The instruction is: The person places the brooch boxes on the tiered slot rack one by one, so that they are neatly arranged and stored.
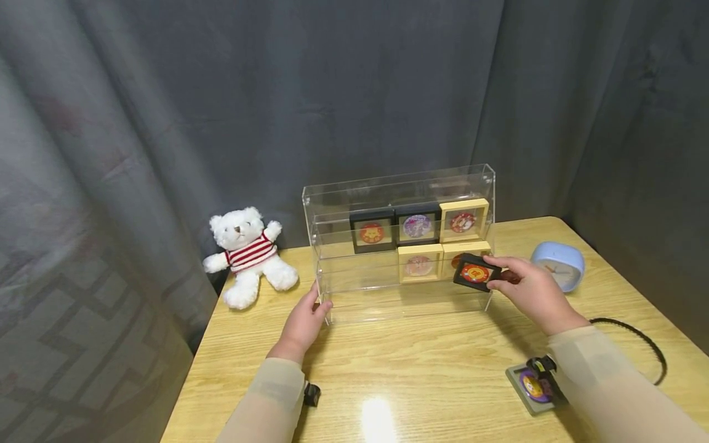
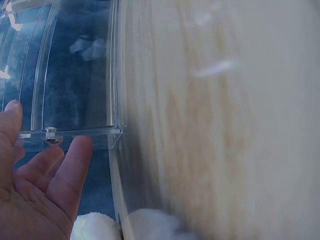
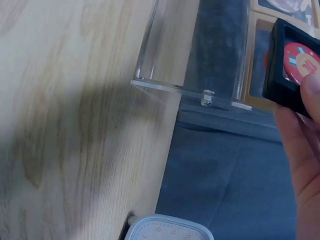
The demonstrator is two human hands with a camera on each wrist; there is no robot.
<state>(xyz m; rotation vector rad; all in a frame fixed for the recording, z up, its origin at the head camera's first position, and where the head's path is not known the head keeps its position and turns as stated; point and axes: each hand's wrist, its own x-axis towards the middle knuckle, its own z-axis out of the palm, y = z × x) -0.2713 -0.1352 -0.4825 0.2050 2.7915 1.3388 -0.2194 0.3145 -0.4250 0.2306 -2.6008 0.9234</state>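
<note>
A clear acrylic display rack (image 1: 360, 298) stands on the table, with three tiers visible. My left hand (image 1: 301, 323) holds its lower left end, thumb across the front and fingertips at the outer side panel. My right hand (image 1: 534, 292) pinches a black-framed badge case (image 1: 474, 272) holding a red and yellow round badge. This case is tilted in front of a cream-framed case (image 1: 465, 247) at the rack's right end, partly hiding it. Also on the rack are two black-framed cases (image 1: 372, 232) and other cream-framed cases (image 1: 420, 264).
A white teddy bear (image 1: 249, 255) in a striped sweater sits left of the rack. To the right stands a blue clock (image 1: 559, 261). A grey-framed badge case (image 1: 528, 389) lies near the right forearm, partly covered by the wrist camera. A black cord (image 1: 645, 332) curves beyond it.
</note>
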